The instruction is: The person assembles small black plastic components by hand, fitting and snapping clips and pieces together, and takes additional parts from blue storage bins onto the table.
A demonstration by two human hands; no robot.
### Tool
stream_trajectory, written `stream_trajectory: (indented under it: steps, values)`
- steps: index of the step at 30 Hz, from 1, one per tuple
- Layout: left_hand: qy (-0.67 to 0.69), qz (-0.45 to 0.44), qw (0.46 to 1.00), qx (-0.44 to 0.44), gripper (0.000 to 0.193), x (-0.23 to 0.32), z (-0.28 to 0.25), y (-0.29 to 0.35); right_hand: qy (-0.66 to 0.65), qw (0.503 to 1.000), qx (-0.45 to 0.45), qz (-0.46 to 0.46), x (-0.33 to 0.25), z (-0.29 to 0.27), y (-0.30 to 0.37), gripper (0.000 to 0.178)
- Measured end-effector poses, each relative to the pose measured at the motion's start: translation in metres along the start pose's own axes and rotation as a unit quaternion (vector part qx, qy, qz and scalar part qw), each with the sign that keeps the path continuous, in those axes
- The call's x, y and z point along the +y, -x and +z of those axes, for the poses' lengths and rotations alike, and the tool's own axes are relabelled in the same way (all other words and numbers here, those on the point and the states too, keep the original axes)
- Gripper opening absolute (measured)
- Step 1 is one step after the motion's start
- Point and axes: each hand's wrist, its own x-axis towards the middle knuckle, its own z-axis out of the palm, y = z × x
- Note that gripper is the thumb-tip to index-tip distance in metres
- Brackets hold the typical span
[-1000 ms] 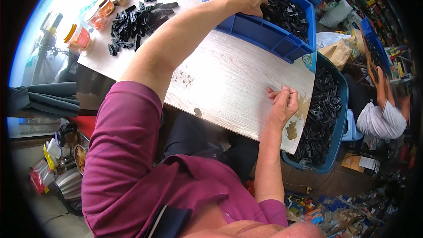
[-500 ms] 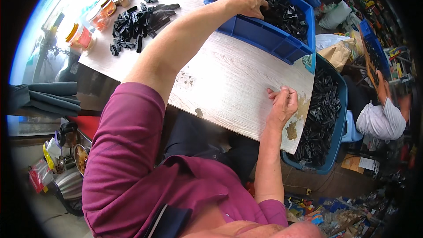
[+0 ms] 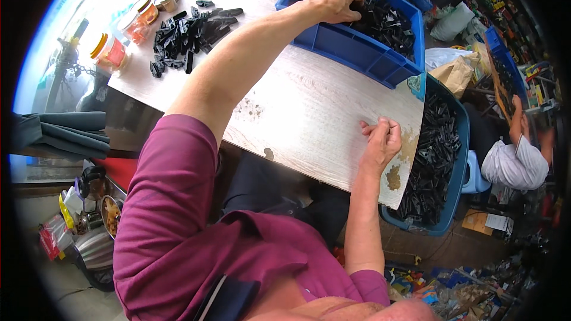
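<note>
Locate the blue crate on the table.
In the head view, the blue crate stands upper right of centre on the far side of the pale table, the left hand over its rim and the teal bin to its lower right.

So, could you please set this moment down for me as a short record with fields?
Left hand: over the blue crate, fingertips among its black parts; grip hidden
Right hand: fingers curled, at the right of the table; no held part visible
Loose pile: black pieces at the table's far left
Containers: in a row, left of the pile
Tub: blue-green, right of the table, filled with black pieces
Co-worker: light shirt, far right
</note>
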Motion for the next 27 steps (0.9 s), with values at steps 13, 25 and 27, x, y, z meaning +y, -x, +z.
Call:
stream_trajectory:
  steps: [13,25,27]
  values:
    - [0.107,0.001,0.979,0.175,0.046,0.003,-0.012,-0.001,0.015,1.0,0.009,0.004,-0.001,0.002,0.0,0.014]
    - [0.059,0.088,0.928,0.358,0.028,0.037,-0.016,0.07,0.007,1.0,0.01,0.002,0.0,0.002,0.001,0.013]
    - [0.024,0.11,0.905,0.41,0.028,0.036,-0.01,0.079,0.004,1.0,0.009,0.001,0.0,0.001,0.001,0.013]
